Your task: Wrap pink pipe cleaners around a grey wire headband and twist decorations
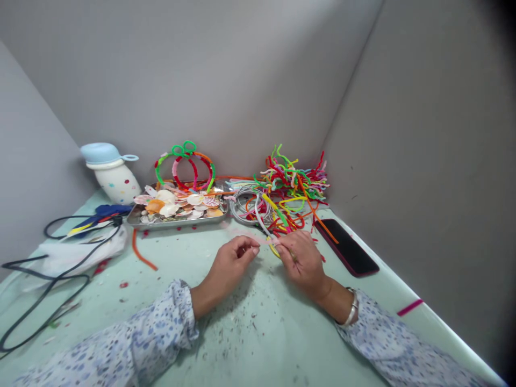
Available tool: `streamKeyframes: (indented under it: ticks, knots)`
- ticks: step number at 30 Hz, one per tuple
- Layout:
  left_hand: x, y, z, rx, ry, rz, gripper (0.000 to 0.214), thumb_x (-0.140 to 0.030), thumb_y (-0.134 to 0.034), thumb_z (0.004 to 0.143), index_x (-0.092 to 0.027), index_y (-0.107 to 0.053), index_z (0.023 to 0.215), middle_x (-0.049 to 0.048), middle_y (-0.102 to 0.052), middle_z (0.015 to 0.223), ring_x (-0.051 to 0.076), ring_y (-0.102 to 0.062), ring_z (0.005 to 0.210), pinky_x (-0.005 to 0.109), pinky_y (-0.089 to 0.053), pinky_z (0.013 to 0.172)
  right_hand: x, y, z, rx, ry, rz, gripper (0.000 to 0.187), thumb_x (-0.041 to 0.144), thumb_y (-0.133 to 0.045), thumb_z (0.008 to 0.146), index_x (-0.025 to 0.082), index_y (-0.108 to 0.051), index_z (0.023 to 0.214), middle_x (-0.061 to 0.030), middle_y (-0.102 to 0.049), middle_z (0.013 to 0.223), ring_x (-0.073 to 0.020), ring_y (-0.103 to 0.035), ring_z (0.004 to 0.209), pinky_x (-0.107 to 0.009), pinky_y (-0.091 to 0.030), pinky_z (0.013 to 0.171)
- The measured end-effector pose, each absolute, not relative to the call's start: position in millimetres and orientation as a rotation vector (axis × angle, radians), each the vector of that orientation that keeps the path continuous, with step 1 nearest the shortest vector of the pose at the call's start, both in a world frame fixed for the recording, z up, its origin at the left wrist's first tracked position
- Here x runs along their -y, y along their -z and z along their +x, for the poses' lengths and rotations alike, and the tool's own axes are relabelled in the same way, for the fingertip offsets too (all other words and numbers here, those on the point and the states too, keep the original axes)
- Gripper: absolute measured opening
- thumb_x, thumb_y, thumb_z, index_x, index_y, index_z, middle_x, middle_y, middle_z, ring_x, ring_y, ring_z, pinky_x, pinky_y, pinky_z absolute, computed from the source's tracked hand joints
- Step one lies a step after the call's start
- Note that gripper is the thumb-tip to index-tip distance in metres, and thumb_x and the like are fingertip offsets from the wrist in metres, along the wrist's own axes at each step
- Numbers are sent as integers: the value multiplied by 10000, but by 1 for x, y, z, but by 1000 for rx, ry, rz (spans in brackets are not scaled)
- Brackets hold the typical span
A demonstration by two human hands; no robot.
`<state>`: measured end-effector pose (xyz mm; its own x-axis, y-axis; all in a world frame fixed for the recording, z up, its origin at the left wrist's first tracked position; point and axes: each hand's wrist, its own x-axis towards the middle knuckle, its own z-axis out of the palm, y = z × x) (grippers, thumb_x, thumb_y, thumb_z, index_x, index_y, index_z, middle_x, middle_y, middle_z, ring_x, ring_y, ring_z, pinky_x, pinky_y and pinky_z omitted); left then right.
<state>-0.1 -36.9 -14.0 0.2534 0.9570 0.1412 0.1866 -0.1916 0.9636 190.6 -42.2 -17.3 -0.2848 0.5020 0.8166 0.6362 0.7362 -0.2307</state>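
Both the left hand (pixel 231 263) and the right hand (pixel 302 260) pinch one pale pink pipe cleaner (pixel 264 241), resting on the surface (pixel 262 328) near the colourful pile (pixel 294 183), probably for easy reach.

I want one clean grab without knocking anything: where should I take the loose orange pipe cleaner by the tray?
The orange pipe cleaner lies flat on the table, its far end close to the tray. Probably pinch the free near end from above, with the left hand coming in from the right.
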Motion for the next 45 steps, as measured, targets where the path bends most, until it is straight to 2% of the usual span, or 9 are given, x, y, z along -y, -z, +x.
streamKeyframes:
  ticks: [4,6,8,11,18,28,45]
  knots:
    - [40,12,-2,-1086,-1107,1722,184,-289,-544,893,-166,-661,966,39,-651,902,137,-551,714,248,-416,622,43,18,191,2001,133,-814,86,176,-501,927,198,-583,941,-37,-633,768,-186,-539,721,-350,-397,700]
    - [44,8,-3,-1103,-1187,1858,154,-250,-543,900,-179,-658,974,35,-651,897,138,-560,732,251,-425,646,42,19,191,2019,116,-828,101,189,-487,937,195,-588,942,-41,-630,764,-187,-535,720,-348,-397,692]
    - [48,5,-5,-1058,-1249,2047,124,-224,-548,905,-184,-666,905,28,-638,833,141,-563,755,256,-432,686,41,19,191,2028,96,-845,118,197,-473,946,189,-591,943,-46,-629,765,-188,-533,722,-348,-398,693]
    - [52,3,-6,-950,-1369,2207,76,-187,-580,885,-179,-652,908,21,-591,775,129,-540,707,237,-434,641,40,18,190,2052,64,-846,130,204,-471,951,181,-597,930,-50,-633,760,-186,-534,717,-346,-397,697]
    - [44,12,-10,-999,-1411,2366,202,-167,-556,901,-192,-630,1088,38,-532,913,102,-522,703,191,-450,592,40,19,188,2140,18,-795,135,202,-482,952,171,-611,924,-49,-657,775,-179,-528,711,-334,-371,694]
    - [38,18,-14,-1012,-1372,2417,138,-225,-615,885,-202,-698,992,12,-500,846,93,-503,675,190,-426,590,39,18,189,2183,20,-784,155,203,-468,952,170,-618,929,-50,-656,783,-179,-520,723,-336,-364,700]
    - [42,9,-14,-998,-1265,2372,176,-280,-579,906,-172,-719,913,28,-563,766,110,-544,661,196,-417,568,38,19,191,2256,7,-797,179,222,-461,960,171,-631,937,-51,-662,790,-181,-530,737,-342,-372,720]
